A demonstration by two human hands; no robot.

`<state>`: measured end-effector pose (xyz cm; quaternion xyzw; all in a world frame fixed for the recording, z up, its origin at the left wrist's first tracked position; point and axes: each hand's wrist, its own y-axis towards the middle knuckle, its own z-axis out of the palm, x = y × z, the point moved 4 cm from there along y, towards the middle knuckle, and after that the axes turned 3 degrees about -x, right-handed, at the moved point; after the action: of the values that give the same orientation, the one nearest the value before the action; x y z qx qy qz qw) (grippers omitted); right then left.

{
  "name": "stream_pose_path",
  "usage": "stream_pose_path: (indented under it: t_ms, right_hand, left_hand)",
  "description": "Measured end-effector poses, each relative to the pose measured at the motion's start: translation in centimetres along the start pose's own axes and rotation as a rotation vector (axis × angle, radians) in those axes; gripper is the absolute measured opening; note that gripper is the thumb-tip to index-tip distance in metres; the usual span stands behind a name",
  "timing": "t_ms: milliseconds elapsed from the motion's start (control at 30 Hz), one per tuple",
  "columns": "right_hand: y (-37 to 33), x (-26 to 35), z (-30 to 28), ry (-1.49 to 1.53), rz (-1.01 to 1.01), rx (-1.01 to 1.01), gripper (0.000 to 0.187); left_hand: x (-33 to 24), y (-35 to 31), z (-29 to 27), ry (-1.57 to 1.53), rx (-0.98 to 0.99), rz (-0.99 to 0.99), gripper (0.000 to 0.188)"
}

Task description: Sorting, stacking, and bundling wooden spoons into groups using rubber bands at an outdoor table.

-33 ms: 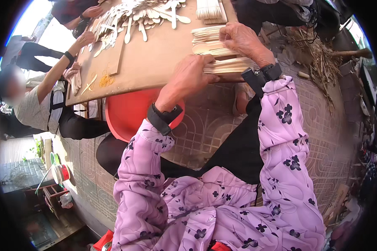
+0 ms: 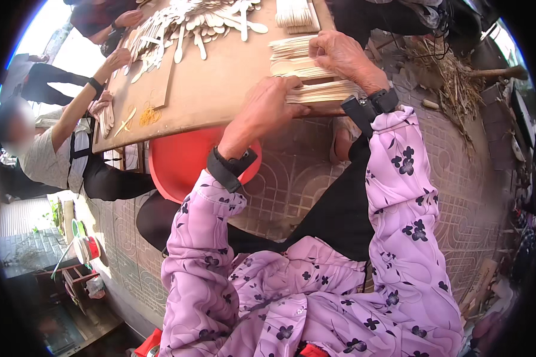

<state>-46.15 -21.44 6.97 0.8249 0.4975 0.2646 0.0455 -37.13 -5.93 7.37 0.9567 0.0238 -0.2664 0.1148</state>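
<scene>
Wooden utensils (image 2: 327, 91) are lying stacked at the surface's (image 2: 220, 80) edge, your left hand (image 2: 261, 108) pinching them, your right hand (image 2: 344, 58) touching the neighbouring stack (image 2: 296, 67), grip unclear, a loose heap (image 2: 211, 25) lying unstacked.

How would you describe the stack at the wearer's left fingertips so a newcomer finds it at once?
Start at the big brown table and follow its near edge to the right. There the wearer's left hand meets the left end of a stack of thin, pale wooden pieces. Unlike the neighbouring stacks farther up the table, it lies closest to the wearer.
</scene>
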Motion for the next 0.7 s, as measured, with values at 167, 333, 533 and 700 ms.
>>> stream_pose_path:
  t_ms: [167,333,533,700]
  right_hand:
    - [-0.2,0.5,0.0,-0.002,-0.01,-0.01,0.013]
    - [-0.3,0.7,-0.3,-0.001,-0.031,0.029,0.02]
    - [-0.2,0.6,-0.1,0.011,-0.088,0.035,0.03]
    - [-0.1,1.0,0.0,-0.02,-0.107,0.039,0.031]
  left_hand:
    - [-0.2,0.0,-0.4,-0.031,0.057,-0.093,0.039]
    - [0.3,0.4,-0.8,-0.054,0.084,-0.116,0.04]
    - [0.7,0.9,-1.1,-0.003,0.105,-0.119,0.039]
    - [1.8,1.2,-1.0,0.026,0.021,-0.061,0.039]
